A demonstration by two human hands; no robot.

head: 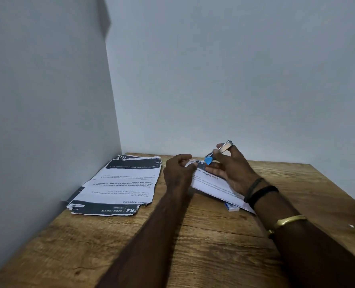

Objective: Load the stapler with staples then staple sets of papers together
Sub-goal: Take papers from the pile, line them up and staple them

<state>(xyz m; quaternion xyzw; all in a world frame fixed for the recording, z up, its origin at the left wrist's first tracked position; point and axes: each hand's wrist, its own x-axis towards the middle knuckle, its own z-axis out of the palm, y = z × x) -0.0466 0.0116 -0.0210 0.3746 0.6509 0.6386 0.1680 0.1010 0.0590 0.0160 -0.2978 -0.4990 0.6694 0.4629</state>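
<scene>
My right hand (232,169) grips a small stapler (220,151) with a metal top and a blue end, held tilted above the table. A set of printed papers (214,185) lies slanted under both hands. My left hand (178,171) pinches the upper corner of that set close to the stapler's blue end. A second stack of printed papers (122,186) with dark headers lies flat on the left of the wooden table (193,235). A small blue and white box (231,207), possibly of staples, peeks out from under the held set.
White walls close in the table at the left and the back, forming a corner near the left stack. The table's right edge runs diagonally at the right. Bracelets sit on my right wrist.
</scene>
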